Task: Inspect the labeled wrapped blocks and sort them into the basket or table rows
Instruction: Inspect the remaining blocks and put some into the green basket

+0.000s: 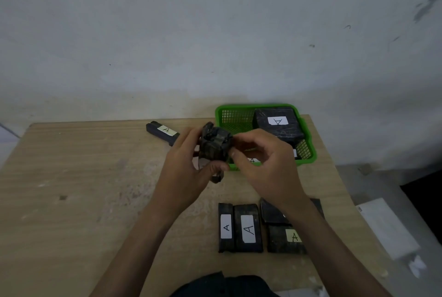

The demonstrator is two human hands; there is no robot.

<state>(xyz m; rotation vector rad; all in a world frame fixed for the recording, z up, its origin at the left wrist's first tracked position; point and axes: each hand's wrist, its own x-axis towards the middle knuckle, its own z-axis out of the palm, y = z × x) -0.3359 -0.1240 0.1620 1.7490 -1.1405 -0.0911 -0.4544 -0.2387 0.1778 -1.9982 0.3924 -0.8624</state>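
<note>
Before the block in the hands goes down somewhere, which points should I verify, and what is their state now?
Held block gripped by left hand and right hand: ok.
Its label readable: cannot tell, no letter faces the camera.
Free room in green basket, left part: ok.
Near row of blocks, labels up: ok, three A labels show.
Lone block at far edge, label A up: ok.

The basket (pixel 307 161) stands far right on the table (pixel 95 177), the block row (pixel 248 228) nearer.
</note>
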